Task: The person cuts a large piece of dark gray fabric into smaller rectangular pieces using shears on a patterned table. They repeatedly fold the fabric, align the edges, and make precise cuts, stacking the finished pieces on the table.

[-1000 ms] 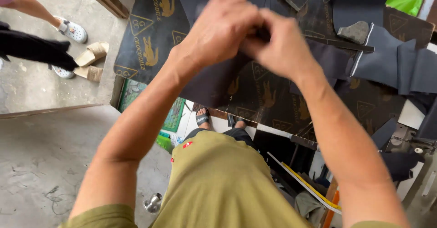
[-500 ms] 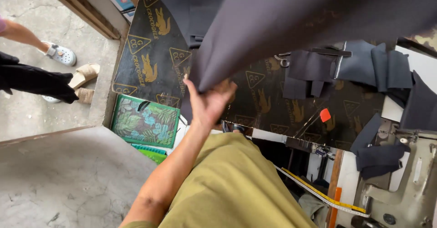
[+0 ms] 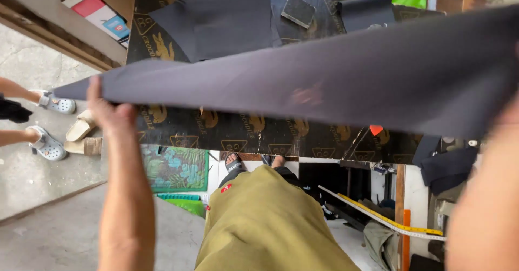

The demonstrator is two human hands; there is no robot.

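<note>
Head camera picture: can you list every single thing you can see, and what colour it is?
Stretched cloth: one, dark grey, held out above the table.
Table cover: one, black with gold prints.
Cloth pieces: several, dark grey, flat on the table.
Mat: one, green leafy, on the floor.
Measuring tape: one, yellow, lower right.
Another person's feet: two, pale shoes, left edge.
Left hand: grips the cloth's left end.
Right hand: hidden; only the forearm shows.

A sheet of cloth [image 3: 324, 81] stretches across above the table [image 3: 162, 33], the left hand [image 3: 111, 111] at its left corner. Behind it, more cloth pieces [image 3: 221, 25] lie on the table. Sandals [image 3: 81, 136] sit on the floor to the left, a measuring tape [image 3: 389, 219] to the lower right.
</note>
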